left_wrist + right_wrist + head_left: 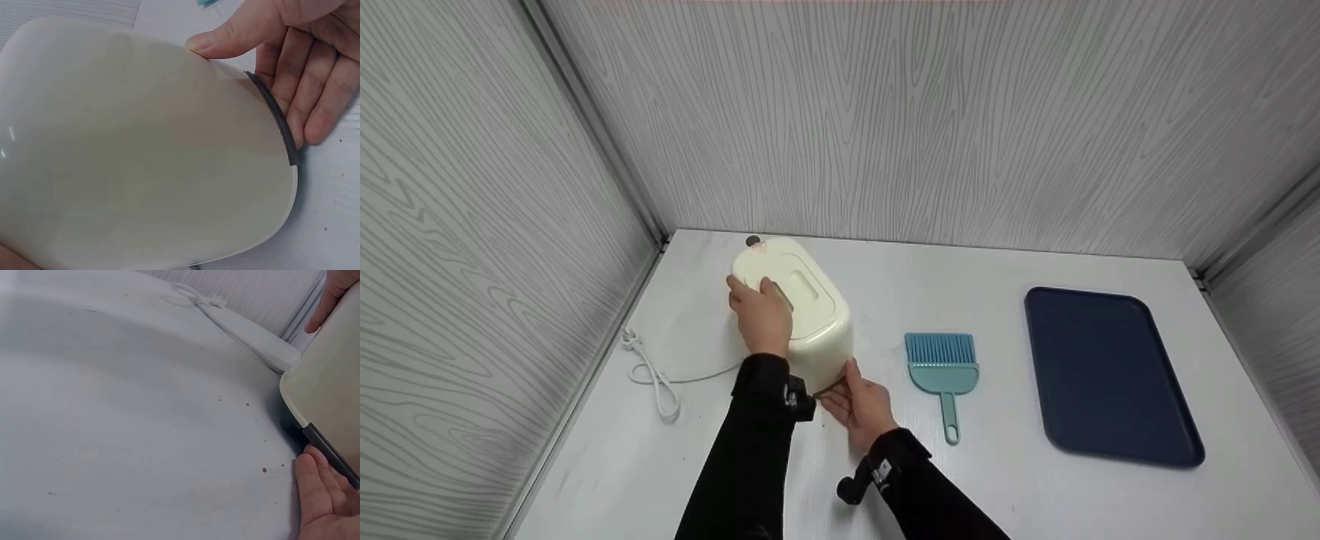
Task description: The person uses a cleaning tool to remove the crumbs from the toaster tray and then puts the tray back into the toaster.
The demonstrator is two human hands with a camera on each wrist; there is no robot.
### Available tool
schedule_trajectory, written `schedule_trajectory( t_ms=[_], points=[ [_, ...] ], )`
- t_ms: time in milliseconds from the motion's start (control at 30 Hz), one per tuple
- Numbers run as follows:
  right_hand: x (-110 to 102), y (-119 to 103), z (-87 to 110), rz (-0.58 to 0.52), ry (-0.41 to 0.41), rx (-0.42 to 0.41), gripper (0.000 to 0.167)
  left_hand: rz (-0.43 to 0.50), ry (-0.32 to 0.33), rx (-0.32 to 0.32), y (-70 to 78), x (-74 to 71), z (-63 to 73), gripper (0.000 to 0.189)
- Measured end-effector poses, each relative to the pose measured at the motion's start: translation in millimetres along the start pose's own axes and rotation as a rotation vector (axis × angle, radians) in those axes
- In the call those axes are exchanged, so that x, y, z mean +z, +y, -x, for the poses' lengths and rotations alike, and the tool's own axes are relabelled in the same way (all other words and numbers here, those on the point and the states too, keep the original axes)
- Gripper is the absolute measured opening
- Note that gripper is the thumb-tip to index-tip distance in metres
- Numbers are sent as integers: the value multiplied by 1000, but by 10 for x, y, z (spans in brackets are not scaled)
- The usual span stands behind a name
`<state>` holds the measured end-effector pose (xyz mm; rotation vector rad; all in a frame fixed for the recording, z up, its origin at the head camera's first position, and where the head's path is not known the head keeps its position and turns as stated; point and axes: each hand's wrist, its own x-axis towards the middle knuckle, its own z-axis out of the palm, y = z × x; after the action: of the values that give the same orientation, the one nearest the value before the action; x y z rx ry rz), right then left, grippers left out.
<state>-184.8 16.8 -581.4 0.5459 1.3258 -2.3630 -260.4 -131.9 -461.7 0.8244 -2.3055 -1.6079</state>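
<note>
A cream toaster (825, 360) with a closed lid stands at the left of the white table, its dark lever knob (753, 241) at the far end. My left hand (765, 319) grips its top, the thumb at a lid recess and the fingers over the left edge. At the near end, my right hand (866, 409) holds the bottom edge. Its thumb (201, 42) presses the toaster's side, while the other fingers reach under the dark strip (275, 118) along the lower edge. A shadowed gap shows beneath that edge in the right wrist view.
A white cord (705, 380) runs left from the toaster to its plug (630, 341). Brown crumbs (264, 470) dot the table near the right fingers. A teal hand brush (945, 375) lies right of the toaster, and a navy tray (1110, 375) lies farther right. Walls border the table.
</note>
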Motion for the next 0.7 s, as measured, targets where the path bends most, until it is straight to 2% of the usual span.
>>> schedule_trajectory(
  t_ms=[167, 367, 700],
  points=[
    [-33, -9, 28, 9, 45, 4, 60, 0, -5, -3, -11, 24, 7, 69],
    [-53, -9, 32, 24, 58, 10, 58, 9, -8, -17, -35, 32, 4, 70],
    [-81, -24, 0, -2, 78, 14, 28, 8, 1, 0, -38, 57, 13, 68]
  ],
)
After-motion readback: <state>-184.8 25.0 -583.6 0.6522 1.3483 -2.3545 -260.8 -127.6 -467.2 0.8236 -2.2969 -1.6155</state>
